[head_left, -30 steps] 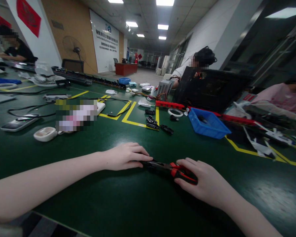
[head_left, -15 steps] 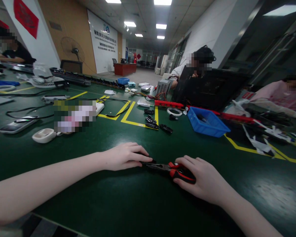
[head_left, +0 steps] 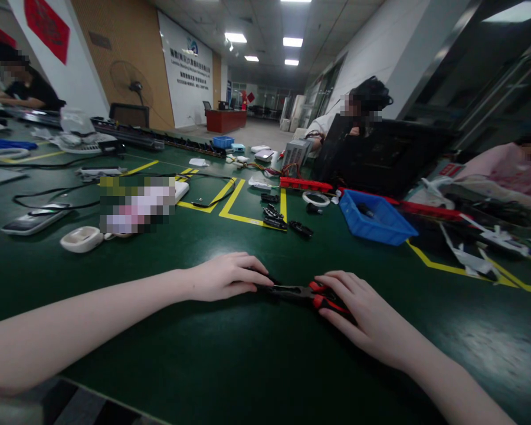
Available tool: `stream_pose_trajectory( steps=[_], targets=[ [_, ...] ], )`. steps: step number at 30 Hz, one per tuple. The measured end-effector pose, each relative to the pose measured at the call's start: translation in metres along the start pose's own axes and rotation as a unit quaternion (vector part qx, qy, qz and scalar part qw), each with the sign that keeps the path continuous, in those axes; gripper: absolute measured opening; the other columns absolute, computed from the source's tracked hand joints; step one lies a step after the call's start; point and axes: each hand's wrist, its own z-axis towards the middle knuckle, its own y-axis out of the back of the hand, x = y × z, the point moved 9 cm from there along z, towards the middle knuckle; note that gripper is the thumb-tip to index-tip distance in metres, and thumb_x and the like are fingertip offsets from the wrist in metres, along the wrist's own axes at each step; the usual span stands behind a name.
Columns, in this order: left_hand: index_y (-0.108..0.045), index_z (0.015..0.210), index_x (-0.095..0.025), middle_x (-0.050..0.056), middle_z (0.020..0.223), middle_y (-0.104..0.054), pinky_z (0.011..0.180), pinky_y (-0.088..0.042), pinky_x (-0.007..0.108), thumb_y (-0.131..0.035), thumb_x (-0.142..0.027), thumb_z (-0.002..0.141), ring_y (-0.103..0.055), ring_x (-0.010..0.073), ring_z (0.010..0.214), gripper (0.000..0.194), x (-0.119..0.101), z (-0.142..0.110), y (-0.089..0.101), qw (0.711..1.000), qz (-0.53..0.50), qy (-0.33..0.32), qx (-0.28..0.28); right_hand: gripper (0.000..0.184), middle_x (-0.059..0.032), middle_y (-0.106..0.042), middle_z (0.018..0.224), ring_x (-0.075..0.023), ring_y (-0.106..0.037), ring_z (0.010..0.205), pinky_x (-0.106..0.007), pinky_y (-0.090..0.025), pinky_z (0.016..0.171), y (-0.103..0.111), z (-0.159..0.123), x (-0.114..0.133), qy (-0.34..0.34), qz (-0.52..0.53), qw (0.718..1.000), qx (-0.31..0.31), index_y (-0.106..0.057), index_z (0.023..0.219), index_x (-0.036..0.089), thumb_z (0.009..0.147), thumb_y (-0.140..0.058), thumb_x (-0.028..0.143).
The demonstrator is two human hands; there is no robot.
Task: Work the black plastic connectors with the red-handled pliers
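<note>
My left hand [head_left: 223,276] rests low over the green table, its fingers closed on a small black part [head_left: 269,283] that is mostly hidden beneath them. Facing it, my right hand [head_left: 366,306] is wrapped around the red and black handles of long-nose pliers [head_left: 308,292]. The jaws point left and meet the black part at my left fingertips; whether they clamp it I cannot tell. Farther up the table lie several similar-looking black pieces [head_left: 274,217], with another black piece [head_left: 301,229] just to their right.
A blue bin [head_left: 376,227] with dark items inside stands right of the black pieces. To the left are a phone-like device [head_left: 35,219], a white case [head_left: 82,240] and a black cable [head_left: 55,196]. Co-workers sit behind a large black panel [head_left: 380,156] and at both sides.
The pliers' jaws have come up slightly and shifted to the right, now lying more level against the black part. My right hand has moved a little with them. My left hand stays nearly in place.
</note>
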Motion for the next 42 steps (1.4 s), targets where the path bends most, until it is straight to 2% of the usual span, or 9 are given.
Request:
stream_pose_trajectory(
  steps=[4, 10, 16, 26, 42],
  targets=[
    [-0.06, 0.127, -0.024, 0.009, 0.128, -0.058, 0.098, -0.045, 0.037, -0.052, -0.02, 0.097, -0.055, 0.0227, 0.115, 0.031, 0.001, 0.0, 0.001, 1.0, -0.01, 0.005, -0.005, 0.044, -0.0123, -0.059, 0.124, -0.0275, -0.058, 0.11, -0.048, -0.049, 0.093, 0.006, 0.0, 0.002, 0.014, -0.015, 1.0, -0.02, -0.055, 0.126, 0.024, 0.091, -0.05, 0.049],
    [-0.063, 0.123, -0.022, 0.01, 0.128, -0.058, 0.098, -0.045, 0.037, -0.054, -0.019, 0.096, -0.056, 0.023, 0.115, 0.029, 0.0, 0.0, 0.001, 1.0, -0.001, -0.002, -0.007, 0.038, -0.0121, -0.061, 0.113, -0.0253, -0.061, 0.098, -0.043, -0.052, 0.085, 0.019, -0.002, 0.003, 0.029, -0.034, 0.995, -0.091, -0.056, 0.117, 0.021, 0.09, -0.053, 0.047],
    [-0.063, 0.122, -0.022, 0.011, 0.127, -0.058, 0.098, -0.046, 0.038, -0.054, -0.02, 0.096, -0.056, 0.0233, 0.113, 0.029, 0.0, -0.001, 0.001, 1.0, 0.007, -0.007, -0.01, 0.04, -0.0121, -0.063, 0.109, -0.0258, -0.062, 0.094, -0.041, -0.054, 0.08, 0.019, -0.002, 0.01, 0.039, -0.039, 0.989, -0.136, -0.057, 0.115, 0.021, 0.087, -0.058, 0.049],
    [-0.063, 0.123, -0.021, 0.011, 0.127, -0.058, 0.099, -0.045, 0.037, -0.052, -0.02, 0.096, -0.056, 0.0233, 0.114, 0.028, 0.0, 0.0, 0.0, 1.0, 0.012, -0.003, -0.007, 0.039, -0.0124, -0.063, 0.109, -0.0244, -0.063, 0.094, -0.04, -0.054, 0.079, 0.009, 0.002, 0.024, 0.067, -0.03, 0.989, -0.125, -0.056, 0.116, 0.018, 0.088, -0.058, 0.047],
    [-0.062, 0.124, -0.022, 0.011, 0.126, -0.059, 0.099, -0.046, 0.039, -0.054, -0.02, 0.096, -0.058, 0.0234, 0.112, 0.03, 0.0, -0.001, 0.001, 1.0, 0.002, -0.005, -0.02, 0.037, -0.0113, -0.065, 0.103, -0.0222, -0.065, 0.085, -0.035, -0.055, 0.071, 0.009, 0.003, 0.027, 0.067, -0.027, 0.99, -0.118, -0.059, 0.112, 0.019, 0.088, -0.056, 0.047]
  ],
)
